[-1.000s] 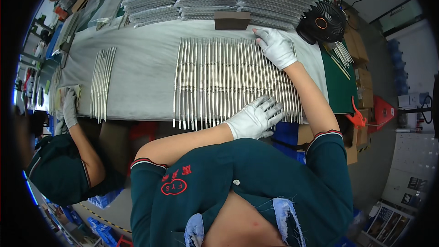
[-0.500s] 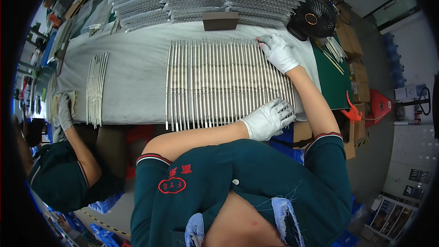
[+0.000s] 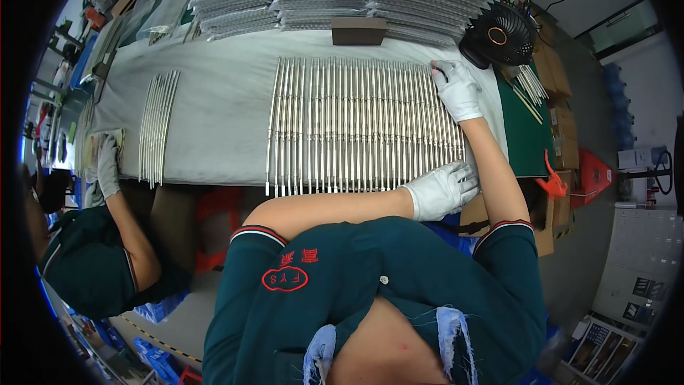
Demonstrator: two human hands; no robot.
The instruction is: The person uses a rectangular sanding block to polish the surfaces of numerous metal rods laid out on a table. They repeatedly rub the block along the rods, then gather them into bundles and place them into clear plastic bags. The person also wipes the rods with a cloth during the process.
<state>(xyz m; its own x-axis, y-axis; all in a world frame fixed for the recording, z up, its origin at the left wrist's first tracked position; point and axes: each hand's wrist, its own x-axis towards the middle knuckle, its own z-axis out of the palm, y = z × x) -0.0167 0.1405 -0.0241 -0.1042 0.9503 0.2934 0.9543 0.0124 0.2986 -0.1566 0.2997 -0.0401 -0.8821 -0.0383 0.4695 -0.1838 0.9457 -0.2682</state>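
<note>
Head view: two gloved hands at a row of metal rods on a grey-covered table.
The left hand [image 3: 443, 190] lies flat, fingers spread, on the near right corner of the metal rods [image 3: 360, 125]; the right hand [image 3: 458, 90], fingers extended, presses the far right edge, gripping nothing. A black fan [image 3: 499, 34] stands just beyond; a co-worker's gloved hand [image 3: 107, 165] rests near a smaller rod bundle [image 3: 158, 126].
</note>
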